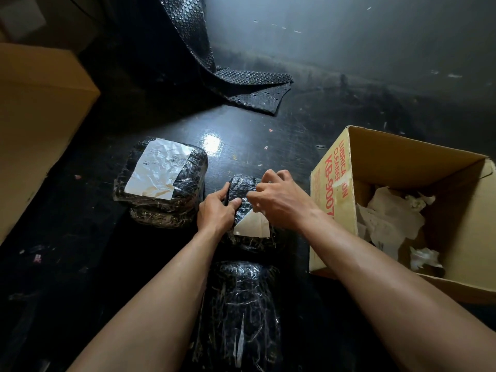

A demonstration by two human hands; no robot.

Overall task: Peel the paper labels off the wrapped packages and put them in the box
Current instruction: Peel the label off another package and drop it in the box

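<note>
Pinching the package's (242, 189) label (253, 227), the right hand (281, 202) hides its upper edge.

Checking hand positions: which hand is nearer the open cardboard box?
Right. The right hand pinches the label just beside the box wall; the left hand grips the package, farther from it.

The wrapped packages (161, 210) are black under glossy clear film. Their paper labels (158, 167) are white, one with faint dark barcode print. The box (332, 210) is tan cardboard with red lettering and holds white papers (389, 218). The bubble sheet (252, 84) is black, patterned with round bubbles.
</note>
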